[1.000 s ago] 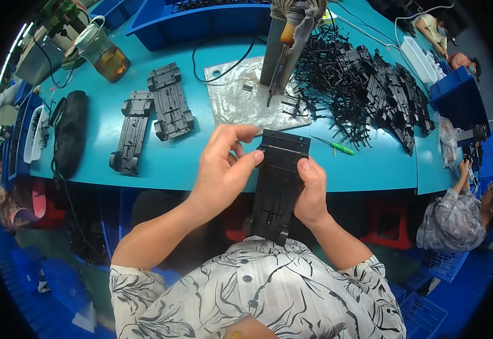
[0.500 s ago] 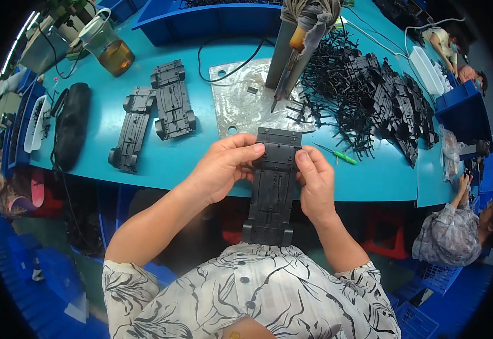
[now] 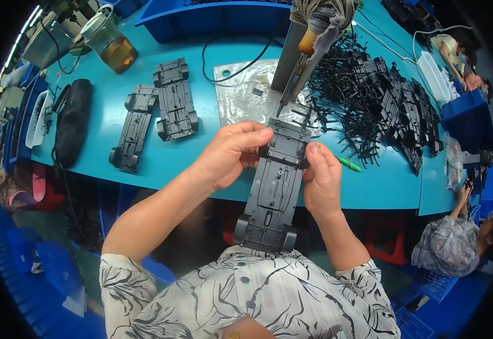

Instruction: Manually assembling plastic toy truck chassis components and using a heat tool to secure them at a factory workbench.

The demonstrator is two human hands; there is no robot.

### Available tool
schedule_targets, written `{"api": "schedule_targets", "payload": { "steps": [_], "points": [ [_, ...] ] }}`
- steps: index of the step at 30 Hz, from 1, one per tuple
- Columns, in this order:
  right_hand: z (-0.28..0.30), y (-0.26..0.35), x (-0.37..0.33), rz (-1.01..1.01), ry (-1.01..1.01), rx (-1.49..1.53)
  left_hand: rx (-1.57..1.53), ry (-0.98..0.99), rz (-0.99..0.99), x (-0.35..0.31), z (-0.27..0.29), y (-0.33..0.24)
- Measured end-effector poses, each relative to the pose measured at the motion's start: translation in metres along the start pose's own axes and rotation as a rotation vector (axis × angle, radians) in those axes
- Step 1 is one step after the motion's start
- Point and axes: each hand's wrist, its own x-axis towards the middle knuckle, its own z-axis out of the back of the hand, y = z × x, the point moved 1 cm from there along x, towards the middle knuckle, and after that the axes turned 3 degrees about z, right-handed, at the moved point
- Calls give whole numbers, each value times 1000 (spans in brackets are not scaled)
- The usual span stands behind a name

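A black plastic toy car chassis (image 3: 274, 183) is held in front of my chest, its far end just beyond the table's front edge. My left hand (image 3: 232, 152) grips its left side near the far end, thumb on top. On the opposite side my right hand (image 3: 321, 176) pinches the edge, with its thumb uppermost. Right past the chassis's far end points the dark tip of a soldering iron (image 3: 292, 85), fixed to an upright metal stand (image 3: 286, 53). Below them lies a scuffed metal plate (image 3: 240, 101). A green-handled tool (image 3: 349, 164) is partly hidden behind my right hand.
Two more chassis (image 3: 176, 101) lie left of the plate, beside a black pouch (image 3: 74, 124) and a jug of amber liquid (image 3: 117, 53). Black parts (image 3: 365, 96) are heaped at the right. A blue bin (image 3: 212, 22) stands at the back; co-workers sit at the right.
The chassis has tilted, its far end shifting right and slightly away, closer to the iron's tip. Both hands moved with it and keep their hold.
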Motion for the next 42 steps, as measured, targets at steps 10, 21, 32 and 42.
{"api": "schedule_targets", "payload": {
  "steps": [10,21,32,42],
  "points": [
    [-9,5,8,17,13,12,-39,-1,-57,7,1,-8],
    [-11,7,11,33,21,29,-57,10,-62,9,0,-11],
    [-12,7,12,29,23,34,-99,-14,-82,8,-1,-10],
    [-14,6,12,20,8,47,-104,-8,-100,10,2,-7]
  ]
}}
